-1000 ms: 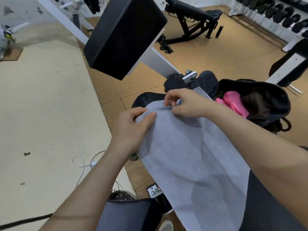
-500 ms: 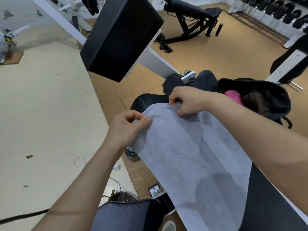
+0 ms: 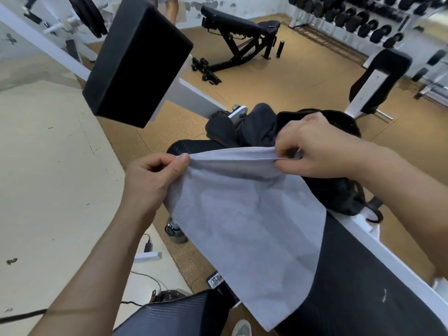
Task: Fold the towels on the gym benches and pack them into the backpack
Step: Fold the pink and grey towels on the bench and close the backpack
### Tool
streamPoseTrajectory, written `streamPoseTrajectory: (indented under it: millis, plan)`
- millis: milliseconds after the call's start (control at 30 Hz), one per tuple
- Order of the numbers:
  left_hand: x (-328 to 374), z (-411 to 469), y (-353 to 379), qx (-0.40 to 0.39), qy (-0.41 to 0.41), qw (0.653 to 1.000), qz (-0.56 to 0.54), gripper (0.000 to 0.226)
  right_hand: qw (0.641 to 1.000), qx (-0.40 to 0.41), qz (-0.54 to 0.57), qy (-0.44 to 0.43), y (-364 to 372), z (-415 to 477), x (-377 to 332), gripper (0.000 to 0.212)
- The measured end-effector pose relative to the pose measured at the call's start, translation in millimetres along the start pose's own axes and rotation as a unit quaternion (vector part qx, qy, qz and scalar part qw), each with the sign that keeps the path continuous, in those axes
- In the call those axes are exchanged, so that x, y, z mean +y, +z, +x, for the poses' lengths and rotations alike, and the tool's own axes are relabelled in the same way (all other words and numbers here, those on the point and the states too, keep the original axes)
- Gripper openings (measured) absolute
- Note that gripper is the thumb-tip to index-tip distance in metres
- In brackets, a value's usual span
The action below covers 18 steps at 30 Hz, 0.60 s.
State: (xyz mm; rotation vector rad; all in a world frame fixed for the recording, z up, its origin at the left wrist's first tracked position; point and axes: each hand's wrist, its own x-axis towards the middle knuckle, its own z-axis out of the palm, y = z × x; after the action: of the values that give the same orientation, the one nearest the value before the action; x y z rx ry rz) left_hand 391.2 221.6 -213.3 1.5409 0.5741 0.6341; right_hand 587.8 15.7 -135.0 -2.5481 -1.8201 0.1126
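A grey towel [image 3: 244, 224] hangs stretched between my two hands over the black bench pad [image 3: 358, 282]. My left hand [image 3: 150, 180] pinches its near-left top corner between thumb and curled fingers. My right hand [image 3: 315, 146] pinches the top right corner, just in front of the black backpack [image 3: 339, 197]. The backpack lies on the bench behind the towel, its opening mostly hidden by my right hand. The towel's lower edge drapes down across the bench toward me.
A black padded rest [image 3: 135, 59] on a white frame juts out at upper left. Another black bench [image 3: 240, 27] stands farther back on the cork floor. Dumbbells [image 3: 368, 23] line a rack at upper right. Cables and a charger [image 3: 148, 248] lie on the floor at left.
My hands have moved apart and lifted, pulling the towel's top edge taut. My right hand shifted right and now covers the backpack opening and the pink item inside.
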Motion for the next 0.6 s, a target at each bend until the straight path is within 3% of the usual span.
streamPoseTrajectory:
  millis: [200,367,433,600]
  plan:
    - [30,-6,31,-0.06,-0.002,0.997,-0.058,0.036,0.962,-0.018,0.262,0.078,-48,-87,-26,0.027]
    - [56,-19,87,-0.171,0.008,0.982,-0.078,0.053,0.882,0.083,0.423,0.191,-65,-159,-14,0.03]
    - [64,-25,122,-0.207,0.036,0.977,-0.042,0.06,0.863,0.133,0.422,0.243,-62,-187,-1,0.028]
    - [77,-28,216,-0.28,0.144,0.947,0.063,0.052,0.872,0.214,0.252,0.362,-42,-250,47,0.026]
